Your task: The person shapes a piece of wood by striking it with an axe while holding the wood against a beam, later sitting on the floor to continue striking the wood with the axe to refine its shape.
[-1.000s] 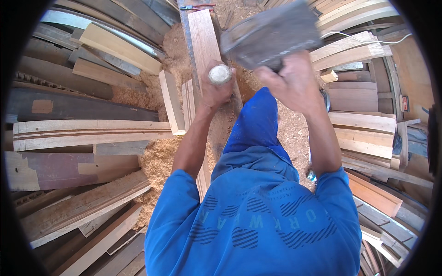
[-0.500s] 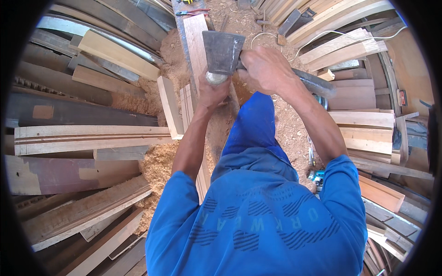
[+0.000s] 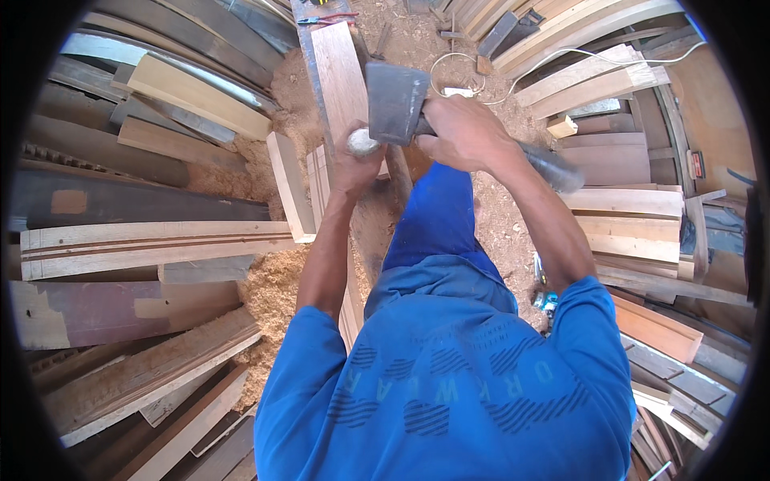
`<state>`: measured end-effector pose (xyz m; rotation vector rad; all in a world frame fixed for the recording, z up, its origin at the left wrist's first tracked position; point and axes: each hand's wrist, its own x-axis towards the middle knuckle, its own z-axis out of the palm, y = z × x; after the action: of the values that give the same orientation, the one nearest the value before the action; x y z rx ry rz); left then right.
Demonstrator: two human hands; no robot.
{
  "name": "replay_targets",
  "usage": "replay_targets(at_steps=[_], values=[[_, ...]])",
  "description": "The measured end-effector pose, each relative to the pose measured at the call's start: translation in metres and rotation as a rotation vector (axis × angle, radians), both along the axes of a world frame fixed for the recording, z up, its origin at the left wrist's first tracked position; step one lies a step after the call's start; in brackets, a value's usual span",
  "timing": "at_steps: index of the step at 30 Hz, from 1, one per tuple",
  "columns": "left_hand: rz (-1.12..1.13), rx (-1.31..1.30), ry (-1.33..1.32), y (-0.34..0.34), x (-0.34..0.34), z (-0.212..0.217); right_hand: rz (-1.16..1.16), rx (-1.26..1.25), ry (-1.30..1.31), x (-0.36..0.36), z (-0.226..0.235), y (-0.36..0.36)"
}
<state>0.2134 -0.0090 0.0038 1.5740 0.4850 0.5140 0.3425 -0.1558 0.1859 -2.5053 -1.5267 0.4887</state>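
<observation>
My right hand [image 3: 469,134] is wrapped round the dark handle of a mallet [image 3: 397,103], whose broad grey-black head hangs just right of my left hand. The mallet's handle reaches back under my right forearm. My left hand [image 3: 355,170] is closed round an upright tool, probably a chisel [image 3: 362,142], with its rounded, silvery butt end facing up. Its blade is hidden below my fist. Beneath and beyond the left hand lies a pale wooden board [image 3: 340,68] along a narrow bench.
Red-handled pliers [image 3: 327,18] lie at the bench's far end. Stacked planks [image 3: 160,240] crowd the left, more boards [image 3: 630,204] the right. A short wood piece [image 3: 289,184] leans near my left forearm. Sawdust [image 3: 277,297] covers the floor, and a white cable [image 3: 553,56] runs at far right.
The mallet head has shifted slightly right and nearer, off the chisel's butt end, which now shows fully. The view has shifted slightly; both hands keep their grips.
</observation>
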Motion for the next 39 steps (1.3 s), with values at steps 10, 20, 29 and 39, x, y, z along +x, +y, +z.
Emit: replay_targets(at_steps=[10,20,29,39], values=[[-0.021,0.731,-0.463,-0.055,-0.006,0.101,-0.5,0.329,1.244,-0.018,-0.106,-0.048],[-0.317,0.782,0.088,-0.11,-0.032,0.071,-0.879,0.713,1.384,-0.036,-0.12,-0.093],[0.158,0.495,0.888,-0.03,-0.009,-0.036,-0.801,0.751,1.275,-0.031,-0.112,-0.137],[0.225,-0.424,0.022,0.021,-0.097,-0.053,-0.756,0.711,1.273,-0.039,-0.1,-0.12]])
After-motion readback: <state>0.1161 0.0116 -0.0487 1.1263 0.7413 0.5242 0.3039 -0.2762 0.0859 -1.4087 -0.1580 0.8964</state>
